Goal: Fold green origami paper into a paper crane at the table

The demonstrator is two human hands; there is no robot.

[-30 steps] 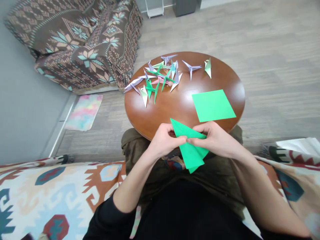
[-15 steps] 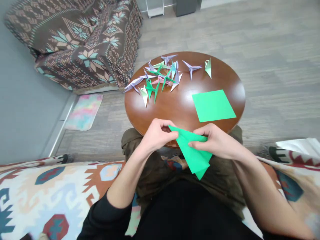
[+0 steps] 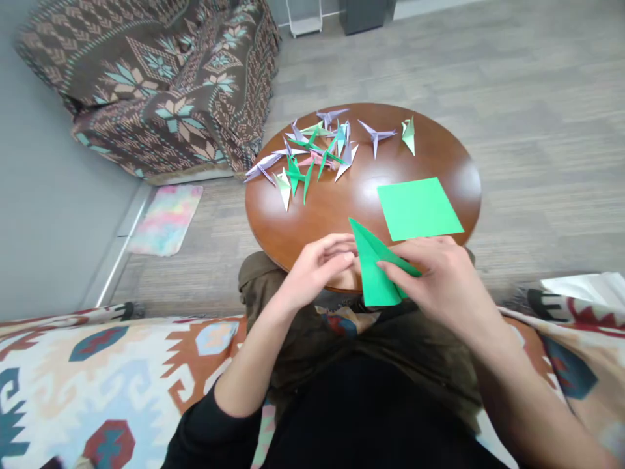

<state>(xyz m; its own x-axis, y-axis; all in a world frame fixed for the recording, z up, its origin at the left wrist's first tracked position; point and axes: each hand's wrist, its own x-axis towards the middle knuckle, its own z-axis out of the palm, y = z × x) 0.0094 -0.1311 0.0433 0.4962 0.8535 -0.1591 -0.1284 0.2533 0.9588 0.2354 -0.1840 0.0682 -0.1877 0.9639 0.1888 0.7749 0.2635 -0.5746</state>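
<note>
A folded sheet of green origami paper [image 3: 374, 270] is held over my lap at the near edge of the table, one sharp tip pointing up and to the left. My right hand [image 3: 437, 270] pinches its right side, the thumb on the near face and the fingers behind. My left hand [image 3: 322, 267] is just left of the paper, its fingers apart and curved; no grip on the paper shows. A flat green sheet [image 3: 420, 208] lies on the table beyond my right hand.
The oval brown table [image 3: 336, 221] carries a cluster of folded paper cranes [image 3: 312, 153] at its far left. A purple crane [image 3: 375, 135] and a pale green crane [image 3: 409, 135] stand apart. A cloth-covered sofa [image 3: 170, 98] is at the upper left.
My left hand has let go of the paper's corner and its fingers have spread. My right hand has turned the folded paper so its tip points more upward.
</note>
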